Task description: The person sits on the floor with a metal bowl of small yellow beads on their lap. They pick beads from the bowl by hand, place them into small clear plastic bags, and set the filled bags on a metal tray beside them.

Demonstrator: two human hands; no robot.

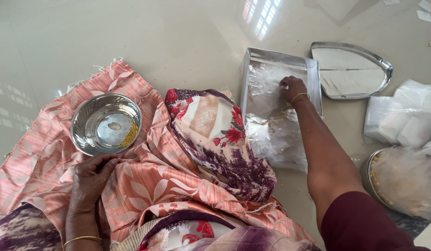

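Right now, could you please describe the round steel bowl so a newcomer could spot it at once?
Find the pink leaf-patterned cloth on the floor. The round steel bowl sits on it, just above the left hand. Unlike the other metal containers, it holds a small heap of tiny golden beads.

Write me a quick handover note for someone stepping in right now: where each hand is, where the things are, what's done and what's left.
Left hand: flat on the peach leaf-print cloth, just below the steel bowl, holding nothing.
Right hand: reaching into the rectangular metal tray, fingers on the clear plastic pouches; whether its grip has closed cannot be told.
Done: a small heap of golden beads sits in the bowl.
Left: many pouches remain in the tray; more lie in the dish at right.
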